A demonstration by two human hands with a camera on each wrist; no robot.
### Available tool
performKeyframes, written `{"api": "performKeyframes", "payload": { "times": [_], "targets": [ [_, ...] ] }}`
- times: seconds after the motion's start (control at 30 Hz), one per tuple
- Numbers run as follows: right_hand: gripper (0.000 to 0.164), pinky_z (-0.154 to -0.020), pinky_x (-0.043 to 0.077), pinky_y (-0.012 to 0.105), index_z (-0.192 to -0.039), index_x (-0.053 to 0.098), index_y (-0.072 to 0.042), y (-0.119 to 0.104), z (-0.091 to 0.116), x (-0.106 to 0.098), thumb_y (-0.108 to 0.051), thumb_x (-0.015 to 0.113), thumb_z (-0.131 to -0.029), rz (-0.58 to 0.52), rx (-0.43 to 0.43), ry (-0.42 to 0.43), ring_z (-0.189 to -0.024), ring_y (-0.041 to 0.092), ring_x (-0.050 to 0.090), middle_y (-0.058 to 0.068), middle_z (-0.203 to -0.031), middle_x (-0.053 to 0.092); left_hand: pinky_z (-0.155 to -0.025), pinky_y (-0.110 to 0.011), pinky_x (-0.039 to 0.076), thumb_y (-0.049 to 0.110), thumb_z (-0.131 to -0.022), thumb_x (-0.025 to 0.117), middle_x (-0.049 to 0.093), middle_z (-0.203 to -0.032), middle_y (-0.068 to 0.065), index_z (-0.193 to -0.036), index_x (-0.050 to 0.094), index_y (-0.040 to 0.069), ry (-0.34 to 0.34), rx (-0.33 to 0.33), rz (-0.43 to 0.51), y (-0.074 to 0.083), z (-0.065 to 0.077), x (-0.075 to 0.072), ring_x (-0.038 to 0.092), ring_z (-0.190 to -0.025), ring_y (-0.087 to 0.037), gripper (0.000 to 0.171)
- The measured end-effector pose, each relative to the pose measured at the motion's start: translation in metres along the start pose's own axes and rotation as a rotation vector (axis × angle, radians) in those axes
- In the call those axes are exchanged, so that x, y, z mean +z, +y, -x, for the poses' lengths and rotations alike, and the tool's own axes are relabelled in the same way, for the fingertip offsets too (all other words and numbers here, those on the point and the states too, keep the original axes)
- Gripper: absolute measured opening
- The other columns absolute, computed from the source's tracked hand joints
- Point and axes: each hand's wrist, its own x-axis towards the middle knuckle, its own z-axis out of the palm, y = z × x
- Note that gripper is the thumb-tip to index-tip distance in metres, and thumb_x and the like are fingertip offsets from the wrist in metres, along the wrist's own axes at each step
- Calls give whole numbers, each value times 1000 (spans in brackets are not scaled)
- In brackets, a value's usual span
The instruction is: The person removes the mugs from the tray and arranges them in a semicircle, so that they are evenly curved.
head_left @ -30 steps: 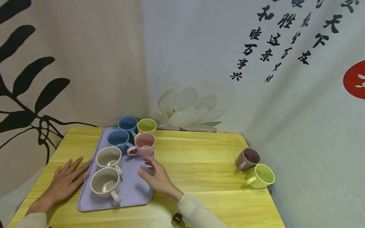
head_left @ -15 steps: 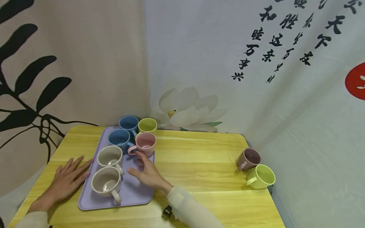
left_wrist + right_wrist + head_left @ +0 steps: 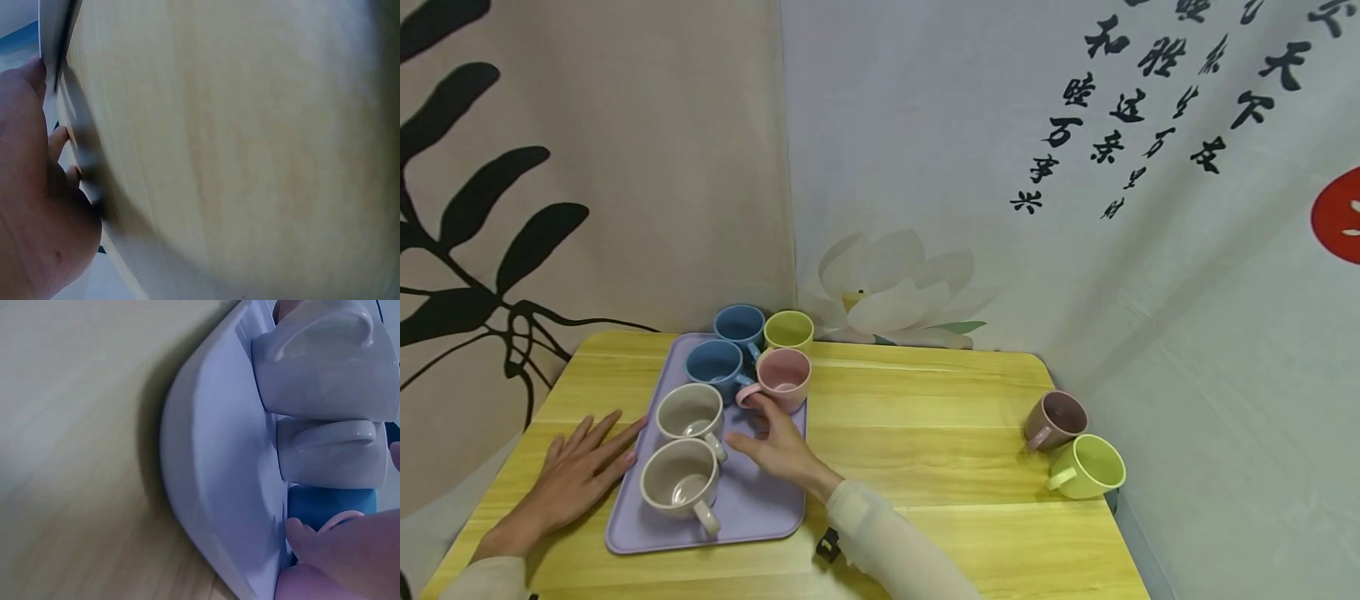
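Note:
My left hand (image 3: 576, 479) lies flat with spread fingers at the left rim of a lilac tray (image 3: 756, 508); in the left wrist view a fingertip meets the tray's edge. My right hand (image 3: 786, 450) reaches over the tray, its fingertips at the handle of a pink mug (image 3: 786, 383). Its thumb stands apart from that handle, and the fingertips are partly hidden. To the left are two cream mugs (image 3: 688, 412), one in front of the other. Behind them stand two blue mugs (image 3: 713, 367), with a yellow-green mug (image 3: 788, 331) beyond the pink one.
A wooden table (image 3: 925, 433) bears the tray at its left. Near its right edge stand a mauve mug (image 3: 1056, 419) and a lime-green mug (image 3: 1087, 467), close together. A printed cloth wall (image 3: 910, 167) rises behind the table.
My right hand has moved left and slightly forward over the tray, its fingertips coming to the pink mug's handle. The left hand has stayed at the tray's rim. The mugs have not moved.

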Motion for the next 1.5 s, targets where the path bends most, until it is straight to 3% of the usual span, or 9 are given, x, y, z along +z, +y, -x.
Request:
{"api": "performKeyframes", "payload": {
  "times": [0.37, 0.57, 0.63, 0.73, 0.9, 1.03, 1.13, 1.4, 1.5],
  "targets": [
    [57, -127, 54, 49, -154, 60, -10, 0, -1, 2, -21, 83, -104, -43, 43, 36, -149, 42, 64, 10, -158, 65, -126, -87, -26, 45, -122, 46, 13, -186, -35, -180, 29, 34, -14, -7, -1, -1, -1, 0, -5, -168, -72, 62],
    [42, -111, 60, 28, -141, 63, -5, 2, 6, 2, -14, 82, -103, -113, 25, 100, -137, 44, 72, 21, -145, 68, -125, -88, -25, 44, -122, 47, 14, -186, -35, -180, 30, 33, -5, 0, 0, -1, -1, 0, -3, -168, -73, 62],
    [38, -104, 59, 21, -136, 64, -1, 3, 9, 2, -10, 81, -103, -142, 10, 137, -127, 38, 76, 23, -138, 69, -125, -87, -25, 44, -122, 47, 14, -186, -35, -180, 30, 33, -2, 3, 0, -1, 0, 0, -4, -168, -72, 62],
    [31, -94, 58, 15, -131, 66, 3, 4, 12, 1, -8, 78, -104, -166, 7, 191, -109, 18, 76, 26, -129, 74, -126, -87, -25, 43, -121, 48, 15, -186, -35, -180, 31, 33, 7, 10, 1, -1, 0, 0, -3, -168, -72, 61],
    [22, -79, 56, 14, -122, 68, 7, 4, 18, -1, -11, 71, -110, -206, 37, 266, -89, 0, 67, 21, -112, 77, -126, -88, -24, 43, -121, 47, 16, -186, -35, -180, 31, 34, 10, 10, -7, -1, 0, 0, -2, -168, -72, 62],
    [19, -73, 52, 15, -111, 67, 5, 5, 21, -4, -14, 68, -111, -210, 44, 336, -83, 3, 63, 13, -98, 74, -126, -88, -24, 43, -121, 47, 16, -185, -35, -180, 31, 34, 9, 9, -11, 0, 0, 1, -2, -168, -72, 62],
    [20, -70, 50, 16, -104, 66, 4, 5, 24, -6, -15, 67, -111, -196, 42, 388, -80, 7, 62, 15, -92, 72, -126, -87, -24, 43, -122, 47, 16, -186, -35, -180, 30, 34, 8, 11, -11, -1, -1, 1, -3, -168, -72, 62],
    [26, -74, 57, 21, -102, 68, 2, 2, 32, -14, -22, 69, -114, -208, 76, 428, -94, 28, 80, 16, -97, 77, -127, -87, -25, 42, -121, 48, 17, -185, -35, -180, 31, 34, 20, 19, -9, -1, 0, 1, -2, -168, -72, 62],
    [27, -78, 59, 23, -103, 69, 0, -3, 36, -17, -25, 70, -114, -221, 81, 427, -96, 27, 79, 17, -99, 78, -127, -87, -25, 42, -121, 48, 16, -185, -35, -180, 31, 33, 19, 20, -9, -1, 0, 1, -2, -168, -73, 62]
  ]
}}
